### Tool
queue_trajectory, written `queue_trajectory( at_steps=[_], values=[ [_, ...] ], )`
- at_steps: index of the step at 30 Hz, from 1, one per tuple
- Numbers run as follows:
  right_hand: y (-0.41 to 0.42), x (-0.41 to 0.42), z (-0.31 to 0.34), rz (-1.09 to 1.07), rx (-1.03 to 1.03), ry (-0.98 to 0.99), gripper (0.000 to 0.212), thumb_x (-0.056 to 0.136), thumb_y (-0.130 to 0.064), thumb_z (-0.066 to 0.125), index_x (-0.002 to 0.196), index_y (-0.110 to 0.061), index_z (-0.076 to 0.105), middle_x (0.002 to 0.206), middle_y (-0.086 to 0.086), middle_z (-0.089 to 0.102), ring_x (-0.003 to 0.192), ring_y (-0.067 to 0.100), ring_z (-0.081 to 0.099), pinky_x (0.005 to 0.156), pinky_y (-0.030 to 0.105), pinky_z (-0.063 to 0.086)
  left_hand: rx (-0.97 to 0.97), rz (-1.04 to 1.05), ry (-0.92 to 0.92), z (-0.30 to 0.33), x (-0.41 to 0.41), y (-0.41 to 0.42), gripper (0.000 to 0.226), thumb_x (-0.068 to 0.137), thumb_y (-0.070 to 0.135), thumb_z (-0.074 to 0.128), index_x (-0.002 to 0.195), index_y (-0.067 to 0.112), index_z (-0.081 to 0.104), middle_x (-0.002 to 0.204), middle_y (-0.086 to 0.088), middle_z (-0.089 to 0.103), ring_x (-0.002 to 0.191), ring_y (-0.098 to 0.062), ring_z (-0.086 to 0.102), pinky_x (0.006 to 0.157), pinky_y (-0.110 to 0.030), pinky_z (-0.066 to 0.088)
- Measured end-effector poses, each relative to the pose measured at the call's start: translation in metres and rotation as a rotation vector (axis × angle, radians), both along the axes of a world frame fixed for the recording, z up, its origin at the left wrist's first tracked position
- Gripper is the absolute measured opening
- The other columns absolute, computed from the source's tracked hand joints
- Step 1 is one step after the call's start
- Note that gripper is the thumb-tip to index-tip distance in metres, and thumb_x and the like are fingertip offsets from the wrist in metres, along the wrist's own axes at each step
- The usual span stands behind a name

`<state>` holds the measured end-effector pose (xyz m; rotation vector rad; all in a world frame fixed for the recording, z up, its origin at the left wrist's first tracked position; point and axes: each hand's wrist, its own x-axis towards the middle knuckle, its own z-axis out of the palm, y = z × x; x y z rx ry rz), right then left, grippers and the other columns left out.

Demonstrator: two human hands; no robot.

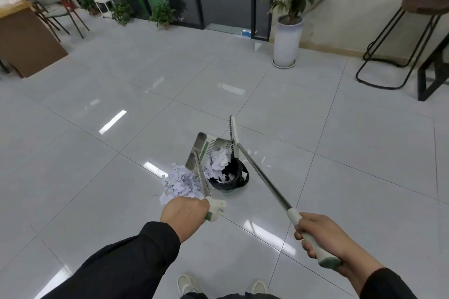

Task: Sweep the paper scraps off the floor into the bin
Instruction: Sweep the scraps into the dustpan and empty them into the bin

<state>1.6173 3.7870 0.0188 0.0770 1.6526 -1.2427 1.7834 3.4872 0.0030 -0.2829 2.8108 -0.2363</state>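
Note:
My left hand [184,213] grips the white-and-green handle of a long metal dustpan [201,150], which is tipped over a small black-lined bin [229,178]. White paper scraps [220,159] slide from the pan into the bin. A pile of paper scraps [179,182] lies on the tiles just left of the bin. My right hand [323,240] grips the handle of a long broom [233,136], whose brush head is raised at the far side of the pan, above the bin.
Glossy grey floor tiles [121,153] spread all around. A tall white planter [288,41] with a leafy plant stands far right of centre, a black-legged bar stool [401,39] at right. A wooden counter [26,39] and chairs are at far left. My shoes [189,284] show below.

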Motion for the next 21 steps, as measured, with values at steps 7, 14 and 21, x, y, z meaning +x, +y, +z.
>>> queue_trajectory(
  at_steps=[7,14,21],
  values=[
    [0.006,0.012,-0.013,-0.007,0.005,-0.031,0.004,0.089,-0.003,0.053,0.089,-0.006,0.056,0.072,0.013,0.055,0.052,0.021,0.041,0.046,0.024,0.033,0.001,0.002,-0.045,-0.012,-0.004,0.003,0.043,0.030,0.012,0.095,0.051,0.018,0.057,0.035,0.003,0.041,0.022,-0.018,0.039,0.041,-0.018,0.017],
    [0.008,0.015,-0.016,-0.010,-0.013,-0.026,0.007,0.090,-0.002,0.052,0.085,-0.006,0.054,0.072,0.012,0.054,0.050,0.021,0.041,0.045,0.024,0.034,0.002,0.000,-0.049,-0.012,-0.015,0.009,0.043,0.029,0.002,0.090,0.049,0.017,0.054,0.034,0.003,0.037,0.023,-0.016,0.038,0.040,-0.017,0.021],
    [0.006,0.012,-0.017,-0.020,0.000,-0.017,0.006,0.090,-0.003,0.052,0.089,-0.005,0.058,0.072,0.012,0.055,0.051,0.022,0.041,0.045,0.024,0.035,-0.001,-0.057,0.020,-0.007,-0.026,0.014,0.043,0.029,-0.007,0.085,0.049,0.013,0.053,0.040,0.003,0.021,0.023,-0.015,0.038,0.041,-0.018,0.022]
  ],
)
